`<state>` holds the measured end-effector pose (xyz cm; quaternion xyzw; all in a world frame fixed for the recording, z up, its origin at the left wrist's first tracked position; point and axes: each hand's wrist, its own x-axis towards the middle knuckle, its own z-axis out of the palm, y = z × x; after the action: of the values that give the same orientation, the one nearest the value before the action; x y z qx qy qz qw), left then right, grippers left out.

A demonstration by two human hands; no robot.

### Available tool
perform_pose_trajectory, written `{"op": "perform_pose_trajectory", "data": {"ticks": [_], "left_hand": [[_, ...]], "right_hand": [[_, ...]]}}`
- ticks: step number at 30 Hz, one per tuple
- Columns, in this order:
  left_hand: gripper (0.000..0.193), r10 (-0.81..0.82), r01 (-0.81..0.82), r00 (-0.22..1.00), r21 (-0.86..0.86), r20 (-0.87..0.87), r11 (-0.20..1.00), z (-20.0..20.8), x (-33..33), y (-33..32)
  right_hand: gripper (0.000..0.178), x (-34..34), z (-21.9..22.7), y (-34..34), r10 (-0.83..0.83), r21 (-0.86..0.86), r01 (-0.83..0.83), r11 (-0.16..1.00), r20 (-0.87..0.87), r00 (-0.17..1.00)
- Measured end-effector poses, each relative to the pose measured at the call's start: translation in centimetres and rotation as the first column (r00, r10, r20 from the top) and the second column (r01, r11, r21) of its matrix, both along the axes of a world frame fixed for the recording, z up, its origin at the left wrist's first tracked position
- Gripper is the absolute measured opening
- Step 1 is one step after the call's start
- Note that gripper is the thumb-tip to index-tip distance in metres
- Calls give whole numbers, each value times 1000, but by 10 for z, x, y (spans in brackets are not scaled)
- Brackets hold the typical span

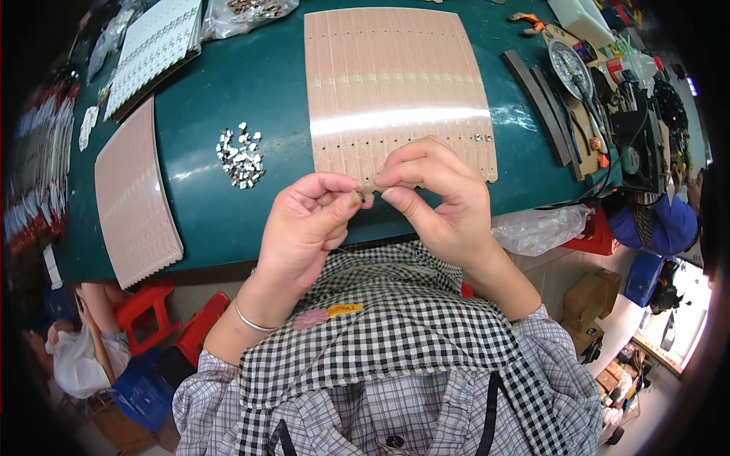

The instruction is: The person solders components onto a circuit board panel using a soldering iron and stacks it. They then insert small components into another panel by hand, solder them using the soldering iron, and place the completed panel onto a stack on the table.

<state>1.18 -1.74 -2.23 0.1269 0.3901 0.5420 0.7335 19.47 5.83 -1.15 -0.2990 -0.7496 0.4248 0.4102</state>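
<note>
A wide pinkish panel [395,99] of narrow strips, with rows of small holes, lies before me on the green table [281,76]. At its near edge my left hand [304,220] and my right hand [449,201] meet, thumbs and forefingers pinched close together. Whatever sits between the fingertips is tiny and mostly hidden. My right hand covers part of the panel's near edge. Two small shiny parts [484,137] sit on the panel near its right corner. Left of it is a loose heap of small white-and-dark pieces [242,159].
Another pinkish panel [137,194] overhangs the table's left front edge. Behind it lies a stack of white strips [156,53] beside a clear bag [247,15]. To the right are dark bars [536,106], a metal dish [570,68] and an orange-handled tool [527,21].
</note>
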Motion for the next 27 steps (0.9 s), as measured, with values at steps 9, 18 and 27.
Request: {"op": "perform_pose_trajectory", "data": {"ticks": [9,18,27], "left_hand": [[13,-43,50,992,-63,117,997,-6,12,-2],[14,375,89,-157,365,-914,927,0,-67,43],[12,253,136,-302,221,-919,966,-21,-89,51]], "right_hand": [[19,-9,-4,-8,-64,305,44,951,57,996],[8,57,-11,49,-337,195,287,938,312,889],[7,74,-28,64,-405,415,221,883,432,806]]}}
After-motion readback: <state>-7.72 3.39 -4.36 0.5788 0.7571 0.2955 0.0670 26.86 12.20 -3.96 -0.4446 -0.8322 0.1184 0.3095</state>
